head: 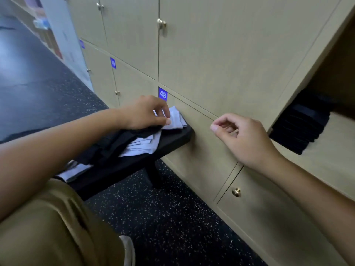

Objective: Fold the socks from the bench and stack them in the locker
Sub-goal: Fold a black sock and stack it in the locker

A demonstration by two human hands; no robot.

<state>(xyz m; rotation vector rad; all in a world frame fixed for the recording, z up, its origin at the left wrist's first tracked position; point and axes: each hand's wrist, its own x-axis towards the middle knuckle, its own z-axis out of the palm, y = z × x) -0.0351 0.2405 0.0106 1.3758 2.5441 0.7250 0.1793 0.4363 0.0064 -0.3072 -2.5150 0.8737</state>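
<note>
1. Reaching across the bench (172, 139), the left hand (144, 112) sits on the sock pile at the far end, next to the lockers.
2. Left hand: thumb and fingers pinched on a pale sock (177, 119) lying at the bench's far corner, just under the blue "48" tag (162, 94).
3. Right hand (242, 137): in mid-air in front of a locker door, fingers curled loosely inward, thumb and forefinger nearly touching, nothing in it.
4. Pile: dark socks (113, 144) heaped along the middle of the bench, more pale socks (142, 145) on top toward the near edge. Another pale piece (75, 172) shows at the bench's near end, partly hidden by the left forearm.
5. Open locker (336, 146) at right edge of view: a stack of folded dark socks (301, 127) sits on its shelf, at the front-left corner.
6. Tan trousers (53, 227) bottom left; speckled dark floor (172, 227) below the bench.
</note>
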